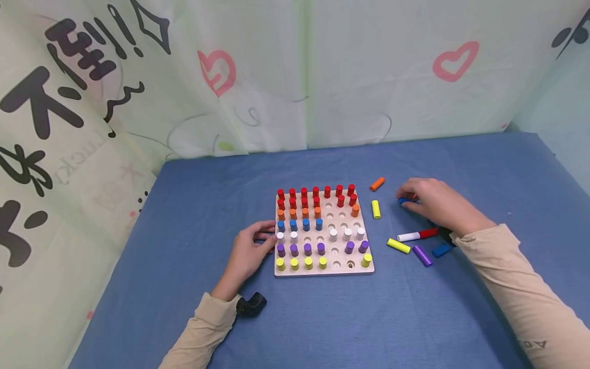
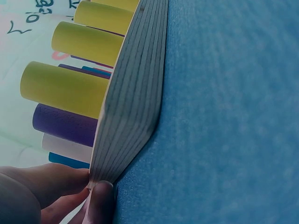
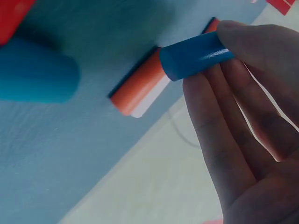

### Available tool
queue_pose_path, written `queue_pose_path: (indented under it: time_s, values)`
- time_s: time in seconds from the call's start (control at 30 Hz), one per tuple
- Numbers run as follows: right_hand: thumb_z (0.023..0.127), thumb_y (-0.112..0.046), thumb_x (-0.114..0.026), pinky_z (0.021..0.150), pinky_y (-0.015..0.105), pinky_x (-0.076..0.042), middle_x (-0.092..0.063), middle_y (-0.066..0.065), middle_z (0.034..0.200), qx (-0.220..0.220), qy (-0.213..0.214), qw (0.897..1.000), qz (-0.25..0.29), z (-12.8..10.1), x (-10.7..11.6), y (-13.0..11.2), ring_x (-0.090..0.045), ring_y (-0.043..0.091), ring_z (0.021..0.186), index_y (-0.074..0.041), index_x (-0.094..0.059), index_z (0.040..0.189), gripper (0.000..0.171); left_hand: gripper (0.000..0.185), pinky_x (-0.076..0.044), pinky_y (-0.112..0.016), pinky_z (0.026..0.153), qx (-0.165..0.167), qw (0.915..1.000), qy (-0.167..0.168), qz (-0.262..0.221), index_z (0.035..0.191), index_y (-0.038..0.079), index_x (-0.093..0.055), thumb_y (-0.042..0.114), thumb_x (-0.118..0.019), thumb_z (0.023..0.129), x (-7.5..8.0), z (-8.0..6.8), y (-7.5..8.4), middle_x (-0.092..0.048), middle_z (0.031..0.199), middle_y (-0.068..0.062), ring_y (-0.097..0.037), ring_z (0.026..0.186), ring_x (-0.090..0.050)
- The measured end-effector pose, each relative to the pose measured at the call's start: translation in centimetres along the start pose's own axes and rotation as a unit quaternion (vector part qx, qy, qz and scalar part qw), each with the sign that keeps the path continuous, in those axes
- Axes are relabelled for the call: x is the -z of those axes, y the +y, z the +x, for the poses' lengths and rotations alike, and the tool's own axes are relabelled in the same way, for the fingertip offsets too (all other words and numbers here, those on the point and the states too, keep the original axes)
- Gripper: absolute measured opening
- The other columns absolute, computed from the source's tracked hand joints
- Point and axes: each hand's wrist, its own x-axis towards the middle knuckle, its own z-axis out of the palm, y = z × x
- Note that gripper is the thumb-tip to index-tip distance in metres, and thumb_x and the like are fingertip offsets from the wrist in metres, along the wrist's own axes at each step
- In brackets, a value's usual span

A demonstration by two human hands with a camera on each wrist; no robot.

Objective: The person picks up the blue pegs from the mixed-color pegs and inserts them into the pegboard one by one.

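My right hand (image 1: 438,202) pinches a blue peg (image 3: 196,55) between thumb and fingertips, over the loose pegs to the right of the board. One end of the peg sticks out past the fingers in the right wrist view. At the board's left edge, my left hand (image 1: 249,251) holds the wooden pegboard (image 1: 324,272) with thumb and fingers. Up close in the left wrist view, the fingertips (image 2: 100,196) meet the board's layered side wall. Upright pegs stand in coloured rows on it: red, orange, blue, white, purple and yellow. Bare holes show mostly right of the middle.
Loose pegs lie right of the board: orange (image 1: 377,184), two yellow ones (image 1: 376,209), white (image 1: 408,237), red (image 1: 428,233), purple (image 1: 422,255) and blue (image 1: 441,250). Under everything is a blue cloth (image 1: 322,323). A printed curtain (image 1: 359,77) hangs behind.
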Motion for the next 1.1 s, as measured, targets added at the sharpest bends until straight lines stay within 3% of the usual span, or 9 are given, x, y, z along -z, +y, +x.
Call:
queue_pose_path:
  time_s: [0.73,1.1]
  values:
    - [0.082,0.001,-0.077,0.080,0.045,-0.058,-0.070,0.012,0.101,0.024,0.020,0.999,0.035,0.4,1.1,-3.3,-0.069,0.025,0.088,0.000,-0.072,0.104,0.023,0.036,-0.059,-0.028,0.073,0.002,1.0000,0.002,0.000,0.128,0.008,-0.065,0.011,-0.069,0.093,-0.1,0.1,0.0,-0.068,0.117,-0.009,-0.019,0.094,-0.066]
    - [0.082,0.004,-0.075,0.078,0.043,-0.058,-0.072,0.011,0.104,0.074,0.052,0.994,0.054,0.5,0.9,-4.4,-0.070,0.023,0.087,0.000,-0.073,0.103,0.022,0.034,-0.059,-0.026,0.071,-0.004,1.0000,0.001,-0.007,0.127,0.006,-0.065,0.009,-0.068,0.093,-0.1,0.1,-0.1,-0.069,0.114,-0.010,-0.019,0.092,-0.067]
